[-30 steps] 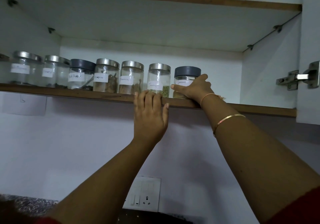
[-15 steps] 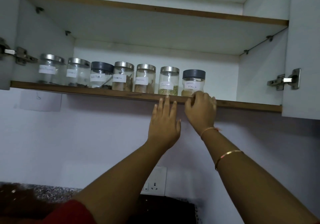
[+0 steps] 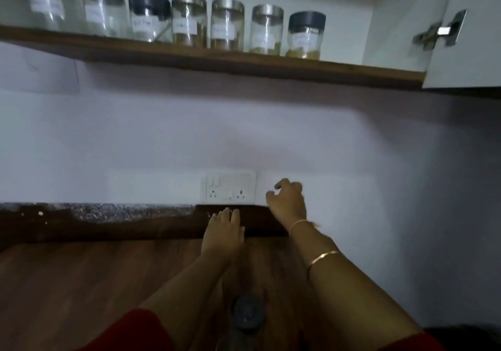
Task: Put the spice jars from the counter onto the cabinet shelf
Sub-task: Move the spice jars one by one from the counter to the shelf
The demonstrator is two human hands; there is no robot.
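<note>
Several labelled glass spice jars stand in a row on the wooden cabinet shelf point(image 3: 244, 64); the rightmost is a dark-lidded jar point(image 3: 305, 35), beside a steel-lidded jar point(image 3: 266, 28). Both hands hang well below the shelf and hold nothing. My left hand point(image 3: 223, 232) is flat with fingers extended over the wooden counter point(image 3: 81, 283). My right hand point(image 3: 288, 201) is loosely curled with fingers apart in front of the wall. One more dark-lidded jar point(image 3: 248, 314) stands on the counter near me, between my forearms, blurred.
A white switch-and-socket plate point(image 3: 230, 188) is on the wall just left of my right hand. The open cabinet door with a metal hinge point(image 3: 440, 32) projects at the upper right. A speckled stone strip point(image 3: 122, 211) runs along the back of the counter.
Both hands have dropped from the shelf edge to counter height. The right hand let go of the dark-lidded jar, which stays on the shelf. The view tilted down, revealing the counter.
</note>
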